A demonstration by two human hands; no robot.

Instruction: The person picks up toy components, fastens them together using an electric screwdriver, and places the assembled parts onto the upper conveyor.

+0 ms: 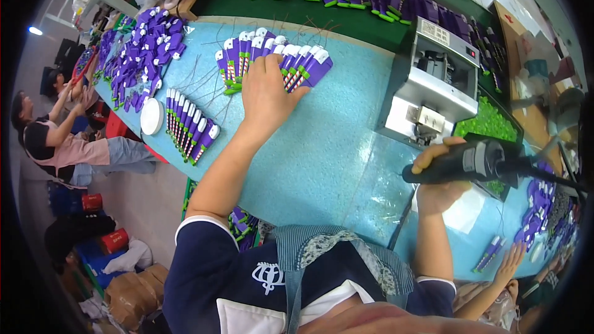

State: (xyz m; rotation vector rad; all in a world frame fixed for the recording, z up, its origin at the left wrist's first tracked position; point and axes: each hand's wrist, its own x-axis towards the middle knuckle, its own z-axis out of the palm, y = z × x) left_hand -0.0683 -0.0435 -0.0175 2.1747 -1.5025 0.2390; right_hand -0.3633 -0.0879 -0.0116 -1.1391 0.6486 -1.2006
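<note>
On the blue table (322, 154), we find the fanned purple-and-green plastic pieces (320, 72), which we judge light, stiff and smooth, best pinched by their flat sides; over them lies the left hand (267, 91), its grip unclear, while the right hand (440, 190) grasps a black corded power tool (451, 164).

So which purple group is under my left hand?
The fanned row near the far edge of the table: your left hand covers part of it. The smaller row beside the white disc and the loose heap farther left aren't under it.
</note>
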